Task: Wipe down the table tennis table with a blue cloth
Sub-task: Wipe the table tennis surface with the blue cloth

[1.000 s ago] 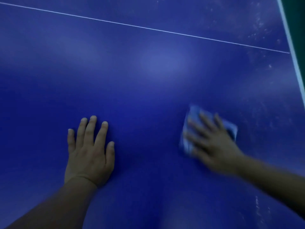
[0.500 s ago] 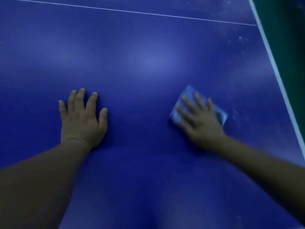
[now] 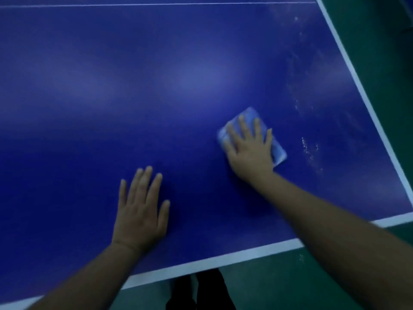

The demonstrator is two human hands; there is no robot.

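Note:
The dark blue table tennis table (image 3: 134,86) fills most of the view, with white lines along its near and right edges. A folded light blue cloth (image 3: 278,151) lies on it towards the right. My right hand (image 3: 249,148) presses flat on the cloth with straight, spread fingers and covers most of it. My left hand (image 3: 140,211) rests flat on the bare table surface, fingers straight, to the left of the cloth and nearer the front edge.
White dusty streaks (image 3: 309,148) mark the table to the right of the cloth, running up towards the right edge line (image 3: 357,74). A green floor (image 3: 279,283) lies beyond the near edge and on the right. A thin white centre line (image 3: 156,5) crosses the far top.
The view has pulled back, so the table's near edge and floor now show. My right hand with the cloth has shifted a little; my left hand stays flat on the table.

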